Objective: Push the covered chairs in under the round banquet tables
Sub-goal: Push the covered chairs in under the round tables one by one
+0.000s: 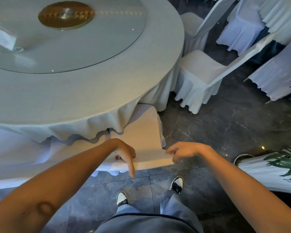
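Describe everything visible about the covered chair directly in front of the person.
The covered chair wears a plain white fabric slipcover with a scalloped hem. Its seat is partly tucked beneath the round table's draped cloth, backrest toward the person. The left hand rests on the backrest's top edge, index finger pointing down; the right hand touches its right corner with loosely curled fingers. It stands on dark marbled floor tiles.

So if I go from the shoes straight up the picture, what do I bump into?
Shoes → hands on the chair back → chair seat → tablecloth edge → glass turntable → gold centre disc.
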